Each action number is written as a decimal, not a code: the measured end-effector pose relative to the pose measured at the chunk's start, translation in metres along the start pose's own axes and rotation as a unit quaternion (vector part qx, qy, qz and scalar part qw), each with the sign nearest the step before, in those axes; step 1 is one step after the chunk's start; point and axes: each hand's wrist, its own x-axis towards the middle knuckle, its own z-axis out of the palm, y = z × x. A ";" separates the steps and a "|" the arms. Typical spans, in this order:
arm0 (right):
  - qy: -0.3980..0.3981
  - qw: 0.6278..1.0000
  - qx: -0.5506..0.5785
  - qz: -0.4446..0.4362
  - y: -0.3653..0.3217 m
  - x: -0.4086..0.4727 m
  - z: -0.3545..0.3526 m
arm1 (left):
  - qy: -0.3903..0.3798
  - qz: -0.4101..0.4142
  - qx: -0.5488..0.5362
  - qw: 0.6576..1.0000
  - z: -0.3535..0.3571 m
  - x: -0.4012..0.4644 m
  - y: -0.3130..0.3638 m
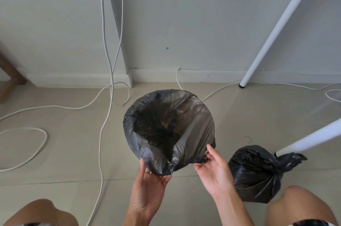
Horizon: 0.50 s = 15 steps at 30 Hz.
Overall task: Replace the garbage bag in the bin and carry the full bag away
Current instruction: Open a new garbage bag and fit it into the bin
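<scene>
A fresh black garbage bag (195,118) lines a round bin in the middle of the floor, its edge folded over the rim so the bin itself is hidden. My left hand (149,188) cups the near underside of the covered rim, fingers behind the plastic. My right hand (214,168) pinches a fold of the bag's edge at the near right of the rim. The full black bag (256,172), knotted at the top, lies on the floor to the right of the bin.
White cables (103,133) loop over the tiled floor at left and along the skirting. Two white table legs (280,22) slant down at right, one foot touching the full bag's knot. My bare knees (299,205) frame the bottom. A wooden leg (11,76) stands far left.
</scene>
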 end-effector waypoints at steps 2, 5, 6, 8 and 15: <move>-0.009 1.000 -0.003 -0.007 -0.001 -0.001 0.000 | 0.006 -0.015 -0.010 1.000 0.001 0.000 -0.003; 0.009 1.000 0.016 -0.011 0.000 0.003 -0.008 | 0.021 -0.038 -0.047 0.998 0.001 0.000 -0.006; 0.023 0.999 0.024 -0.003 0.001 0.005 -0.011 | 0.031 -0.043 -0.052 0.997 0.001 0.001 -0.007; 0.048 0.998 0.028 0.026 0.001 0.008 -0.017 | 0.060 -0.054 -0.051 0.995 -0.001 0.004 -0.011; 0.177 0.981 -0.074 0.038 0.011 0.032 -0.027 | 0.171 -0.067 -0.011 0.983 -0.003 0.025 -0.009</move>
